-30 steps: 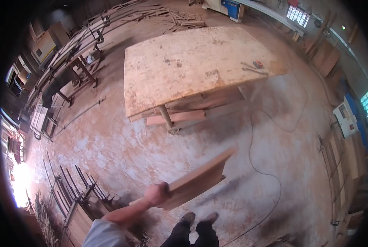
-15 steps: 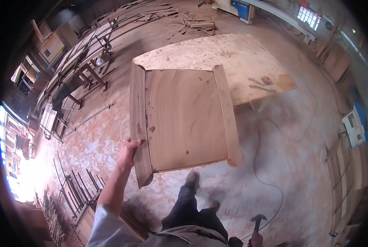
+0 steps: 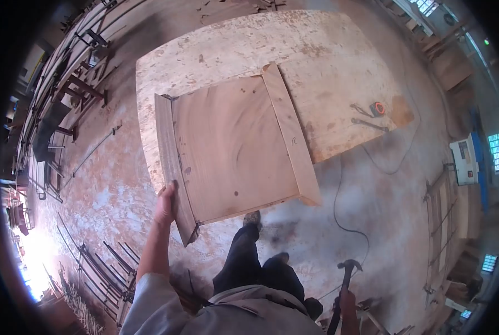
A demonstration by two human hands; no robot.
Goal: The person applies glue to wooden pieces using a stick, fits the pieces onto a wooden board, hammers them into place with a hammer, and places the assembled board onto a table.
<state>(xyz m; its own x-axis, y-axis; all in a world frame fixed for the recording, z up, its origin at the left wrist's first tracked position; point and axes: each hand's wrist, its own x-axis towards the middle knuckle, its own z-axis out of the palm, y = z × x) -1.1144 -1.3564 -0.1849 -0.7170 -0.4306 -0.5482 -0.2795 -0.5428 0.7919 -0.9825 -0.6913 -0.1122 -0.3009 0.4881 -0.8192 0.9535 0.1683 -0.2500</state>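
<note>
My left hand point(image 3: 165, 204) grips the left side rail of a wooden panel point(image 3: 232, 151), which has a raised rail along its left and right edges. Dark knots and stains mark its face. The panel overlaps the front of a pale, dust-streaked worktable point(image 3: 205, 58); whether it rests on the top I cannot tell. Low at the right, my right hand point(image 3: 347, 307) is closed around the handle of a claw hammer point(image 3: 348, 273), head up, well apart from the panel.
On the table's right part lie a tape measure point(image 3: 377, 109) and a slim dark tool point(image 3: 370, 124). A cable point(image 3: 338, 212) crosses the floor to the right. Several metal bars point(image 3: 101, 268) stand at lower left. A white and blue machine point(image 3: 466, 162) is at the right.
The panel has come lower, nearer the tabletop, with my left hand still on its rail. My view has tilted down, and more of the hammer and my right hand shows.
</note>
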